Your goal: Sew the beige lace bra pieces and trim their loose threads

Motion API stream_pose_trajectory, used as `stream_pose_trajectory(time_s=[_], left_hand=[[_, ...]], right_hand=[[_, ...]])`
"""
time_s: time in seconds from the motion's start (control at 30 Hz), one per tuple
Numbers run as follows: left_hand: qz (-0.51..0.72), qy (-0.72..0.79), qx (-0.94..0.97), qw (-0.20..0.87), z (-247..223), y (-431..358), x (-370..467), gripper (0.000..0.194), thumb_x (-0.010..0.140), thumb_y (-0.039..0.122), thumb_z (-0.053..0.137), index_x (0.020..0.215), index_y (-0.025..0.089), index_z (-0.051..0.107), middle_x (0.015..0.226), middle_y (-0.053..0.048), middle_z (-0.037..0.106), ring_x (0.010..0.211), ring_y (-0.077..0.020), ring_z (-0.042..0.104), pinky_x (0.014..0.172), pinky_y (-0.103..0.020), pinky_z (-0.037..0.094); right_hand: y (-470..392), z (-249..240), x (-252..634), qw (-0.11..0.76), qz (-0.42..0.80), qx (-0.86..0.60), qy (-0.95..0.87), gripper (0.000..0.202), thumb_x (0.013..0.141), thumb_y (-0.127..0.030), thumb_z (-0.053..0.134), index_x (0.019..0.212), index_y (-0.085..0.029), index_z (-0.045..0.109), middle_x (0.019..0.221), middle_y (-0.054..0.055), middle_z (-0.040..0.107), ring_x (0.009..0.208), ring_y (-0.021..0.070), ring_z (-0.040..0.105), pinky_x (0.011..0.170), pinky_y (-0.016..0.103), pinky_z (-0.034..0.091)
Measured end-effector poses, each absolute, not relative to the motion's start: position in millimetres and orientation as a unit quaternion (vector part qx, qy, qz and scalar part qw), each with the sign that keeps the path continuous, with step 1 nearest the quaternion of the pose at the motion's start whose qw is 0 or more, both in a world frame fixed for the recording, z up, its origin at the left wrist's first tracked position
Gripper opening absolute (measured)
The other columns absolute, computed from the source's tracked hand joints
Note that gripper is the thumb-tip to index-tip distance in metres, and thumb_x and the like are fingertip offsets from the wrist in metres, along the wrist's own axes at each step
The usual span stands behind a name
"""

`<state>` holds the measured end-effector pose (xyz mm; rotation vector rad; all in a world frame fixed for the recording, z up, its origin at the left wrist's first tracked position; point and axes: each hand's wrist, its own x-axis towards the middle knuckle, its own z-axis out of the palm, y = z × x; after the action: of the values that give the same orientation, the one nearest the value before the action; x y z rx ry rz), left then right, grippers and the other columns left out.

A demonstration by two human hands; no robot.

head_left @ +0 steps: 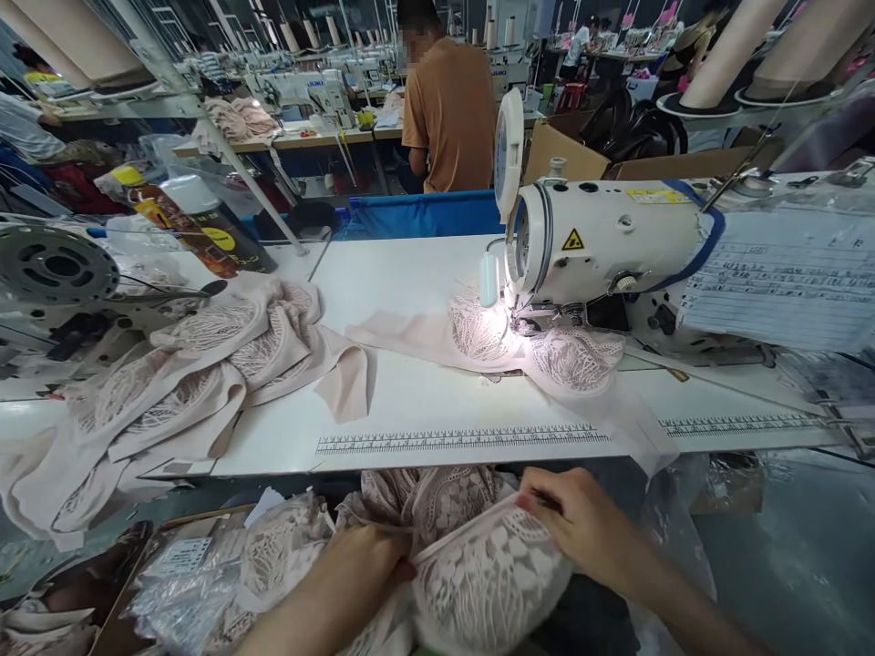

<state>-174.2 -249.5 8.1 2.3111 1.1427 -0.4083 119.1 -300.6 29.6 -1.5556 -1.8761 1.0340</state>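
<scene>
Beige lace (496, 579) spans my left hand (369, 569) and right hand (580, 521), both pinching its edge (471, 525), slanted up rightward.

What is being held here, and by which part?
A lace piece, by its upper edge: the left hand and right hand grip it at separate spots.

The one view looks from the person's head, forward and downward. Nearest, low in view, are the left hand (373, 572) and right hand (578, 521); the table (410, 269) lies beyond them, a co-worker (452, 109) far behind.
</scene>
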Motion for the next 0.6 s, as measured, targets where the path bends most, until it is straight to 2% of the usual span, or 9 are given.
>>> stream_pose_trajectory(time_s=[0.07, 0.17, 0.27, 0.37, 0.43, 0.5, 0.53, 0.6], left_hand=[[-0.203, 0.451, 0.834, 0.244, -27.9, -240.9, -151.6, 0.025, 0.095, 0.023, 0.052, 0.088, 0.019, 0.075, 0.081, -0.009, 0.075, 0.078, -0.0264, 0.073, 0.062, -0.028, 0.046], [-0.202, 0.448, 0.845, 0.211, -63.4, -240.6, -133.6, 0.028, 0.097, 0.016, 0.046, 0.092, 0.016, 0.073, 0.089, -0.011, 0.075, 0.082, -0.0269, 0.073, 0.068, -0.032, 0.05], [-0.112, 0.373, 0.908, 0.153, -63.1, -243.4, -128.3, 0.026, 0.095, 0.006, 0.044, 0.093, 0.013, 0.069, 0.099, -0.014, 0.072, 0.093, -0.0277, 0.069, 0.075, -0.036, 0.051], [0.12, 0.123, 0.984, 0.038, -36.9, -228.9, -115.4, 0.017, 0.097, 0.008, 0.048, 0.092, 0.014, 0.063, 0.08, -0.007, 0.063, 0.073, -0.0208, 0.059, 0.064, -0.033, 0.047], [0.209, 0.037, 0.977, -0.006, -15.7, -203.5, -94.7, 0.01, 0.098, 0.014, 0.052, 0.097, 0.012, 0.062, 0.081, -0.006, 0.061, 0.07, -0.0181, 0.053, 0.064, -0.032, 0.044], [0.222, 0.072, 0.972, -0.003, 2.4, -168.9, -65.8, 0.015, 0.101, 0.019, 0.049, 0.097, 0.012, 0.062, 0.093, -0.01, 0.064, 0.082, -0.0208, 0.055, 0.073, -0.034, 0.047], [0.215, 0.104, 0.971, -0.004, 9.6, -150.3, -50.3, 0.019, 0.103, 0.02, 0.046, 0.103, 0.01, 0.061, 0.103, -0.013, 0.064, 0.09, -0.0231, 0.055, 0.079, -0.036, 0.048], [0.164, 0.135, 0.977, -0.008, 19.7, -115.8, -22.5, 0.023, 0.103, 0.014, 0.039, 0.113, 0.007, 0.059, 0.115, -0.016, 0.062, 0.099, -0.0247, 0.055, 0.087, -0.037, 0.047]], right_hand=[[-291.9, 6.6, 112.5, 0.212, 0.278, -0.612, -0.709, 0.019, 0.088, -0.008, 0.047, 0.077, -0.023, 0.048, 0.064, -0.001, 0.057, 0.055, 0.017, 0.056, 0.051, 0.026, 0.037], [-287.5, -7.5, 116.0, 0.247, 0.159, -0.585, -0.756, 0.024, 0.079, 0.0, 0.042, 0.082, -0.021, 0.053, 0.073, 0.003, 0.064, 0.062, 0.0182, 0.063, 0.055, 0.026, 0.044], [-282.9, 5.6, 139.2, 0.3, 0.095, -0.549, -0.774, 0.023, 0.084, -0.003, 0.041, 0.082, -0.022, 0.054, 0.071, 0.001, 0.063, 0.06, 0.0156, 0.062, 0.055, 0.024, 0.047], [-260.2, 25.9, 177.5, 0.311, 0.018, -0.561, -0.767, 0.027, 0.087, -0.005, 0.041, 0.091, -0.023, 0.061, 0.083, 0.003, 0.07, 0.073, 0.0172, 0.069, 0.062, 0.025, 0.051], [-232.8, 33.5, 203.8, 0.261, -0.031, -0.606, -0.751, 0.023, 0.092, -0.015, 0.047, 0.099, -0.023, 0.066, 0.088, 0.004, 0.071, 0.076, 0.0192, 0.07, 0.057, 0.025, 0.049], [-199.8, 34.2, 225.2, 0.212, -0.083, -0.656, -0.72, 0.025, 0.095, -0.025, 0.047, 0.106, -0.023, 0.07, 0.095, 0.007, 0.071, 0.074, 0.0215, 0.069, 0.054, 0.028, 0.047], [-183.3, 32.5, 233.4, 0.186, -0.108, -0.67, -0.711, 0.028, 0.096, -0.031, 0.048, 0.106, -0.022, 0.071, 0.098, 0.009, 0.071, 0.072, 0.023, 0.068, 0.054, 0.03, 0.047], [-153.7, 26.9, 244.7, 0.14, -0.122, -0.686, -0.703, 0.029, 0.095, -0.037, 0.051, 0.097, -0.019, 0.074, 0.092, 0.012, 0.072, 0.075, 0.0278, 0.069, 0.061, 0.034, 0.049]])
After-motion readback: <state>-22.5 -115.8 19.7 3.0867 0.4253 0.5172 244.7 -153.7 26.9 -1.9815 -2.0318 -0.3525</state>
